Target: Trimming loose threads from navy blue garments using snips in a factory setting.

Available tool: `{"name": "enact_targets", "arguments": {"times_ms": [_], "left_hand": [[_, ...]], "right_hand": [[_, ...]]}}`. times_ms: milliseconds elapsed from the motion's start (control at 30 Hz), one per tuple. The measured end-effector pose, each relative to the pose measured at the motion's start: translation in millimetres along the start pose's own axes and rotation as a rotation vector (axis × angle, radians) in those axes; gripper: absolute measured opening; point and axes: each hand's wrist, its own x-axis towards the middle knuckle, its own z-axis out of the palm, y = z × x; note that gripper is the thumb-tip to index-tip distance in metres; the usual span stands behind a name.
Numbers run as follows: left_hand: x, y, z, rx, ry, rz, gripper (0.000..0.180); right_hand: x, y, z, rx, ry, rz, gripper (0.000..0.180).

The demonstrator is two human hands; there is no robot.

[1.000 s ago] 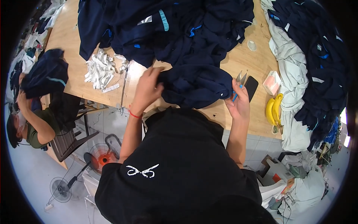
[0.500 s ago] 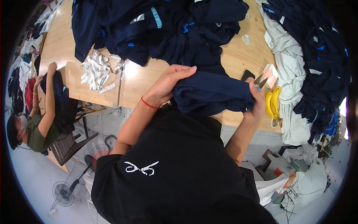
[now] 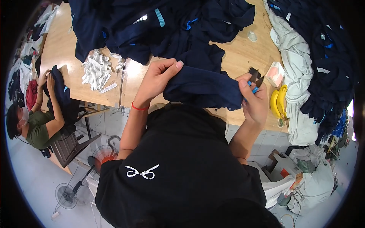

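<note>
A dark navy garment piece [image 3: 203,88] is stretched between my two hands above the near edge of the wooden table. My left hand [image 3: 156,79] grips its left end, thumb on top and a red cord round the wrist. At the other end, my right hand [image 3: 255,106] pinches the cloth and also keeps hold of blue-handled thread snips [image 3: 255,82], blades pointing up and away. Beyond the held piece lies a large heap of navy garments [image 3: 125,32] with light-blue tags; some of the cloth reaches down close to my hands.
White fabric strips [image 3: 97,71] lie left on the table [image 3: 241,57]. To the right are bananas [image 3: 278,102], a small white-and-pink box [image 3: 275,73], a dark object [image 3: 253,71] and bundled white cloth [image 3: 296,72] beside more navy garments [image 3: 327,79]. A co-worker [image 3: 42,125] handles dark cloth far left.
Both hands have shifted slightly left with the navy garment. The snips have turned more upright in my right hand and show more clearly. The co-worker's hands have come closer together.
</note>
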Motion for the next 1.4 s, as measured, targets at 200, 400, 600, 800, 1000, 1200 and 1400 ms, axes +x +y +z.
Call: {"name": "enact_targets", "arguments": {"times_ms": [200, 400, 600, 800, 1000, 1200, 1400], "left_hand": [[-2, 1, 19, 0.181, 0.023, 0.057, 0.02], [4, 43, 53, 0.236, -0.203, 0.427, 0.042], [0, 51, 41, 0.775, -0.01, 0.88, 0.023], [-14, 35, 33, 0.805, 0.085, 1.219, 0.036], [-9, 30, 32, 0.762, 0.304, 1.257, 0.025], [-10, 27, 26, 0.75, 0.321, 1.233, 0.03], [-11, 27, 21, 0.755, 0.353, 1.204, 0.034]], "right_hand": [[0, 0, 15, -0.146, -0.036, -0.057, 0.02], [1, 1, 23, -0.214, -0.037, -0.057, 0.016], [-15, -3, 43, -0.699, 0.085, -0.344, 0.04], [-14, 24, 44, -0.795, 0.429, -1.025, 0.035], [-11, 23, 47, -0.772, 0.405, -1.068, 0.034], [-10, 21, 49, -0.789, 0.424, -1.051, 0.034], [-9, 21, 45, -0.791, 0.432, -1.013, 0.033]]}}
